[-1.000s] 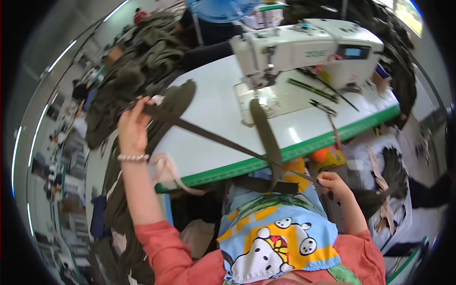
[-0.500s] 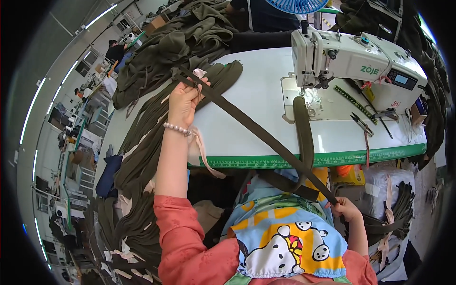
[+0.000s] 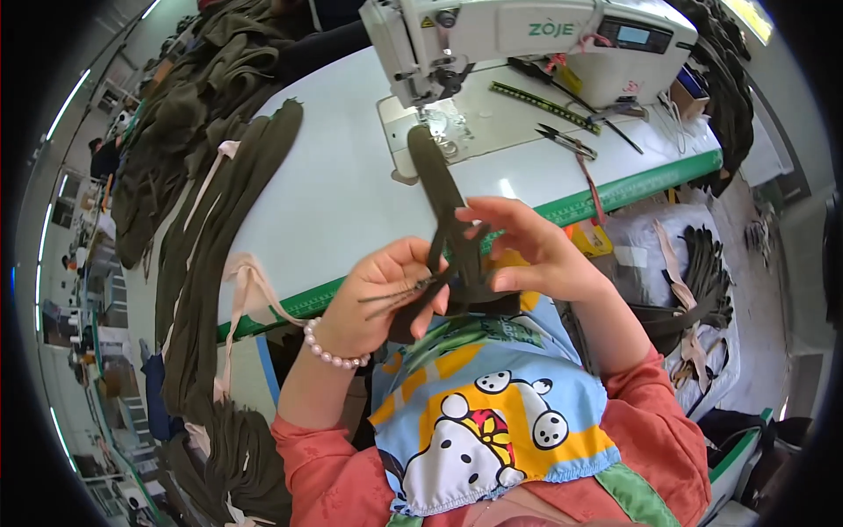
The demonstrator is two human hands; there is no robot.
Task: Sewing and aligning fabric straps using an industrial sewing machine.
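Observation:
A dark olive fabric strip (image 3: 432, 169) runs from the needle area of the white sewing machine (image 3: 527, 31) over the table's front edge toward my lap. My left hand (image 3: 391, 285), with a beaded bracelet at its wrist, is closed on a narrow part of the strip. A slim two-pronged metal tool (image 3: 393, 299), looking like tweezers, also lies across its fingers. Close on the strip's right side, my right hand (image 3: 540, 255) has thumb and fingers apart, fingertips at the folded cloth. Folds and fingers partly hide the strip between the hands.
Long olive strips (image 3: 233, 193) lie along the table's left side, with a pale pink ribbon (image 3: 250, 285) beside them. Thread snips (image 3: 566, 140) and a dark green ruler (image 3: 544, 107) rest right of the needle. A green measuring edge (image 3: 637, 186) borders the white table. Olive cloth (image 3: 202, 79) is heaped behind.
My left hand has come down and right from the strips to the middle. The right hand has come up and let go of the stretched strip. The view has shifted right.

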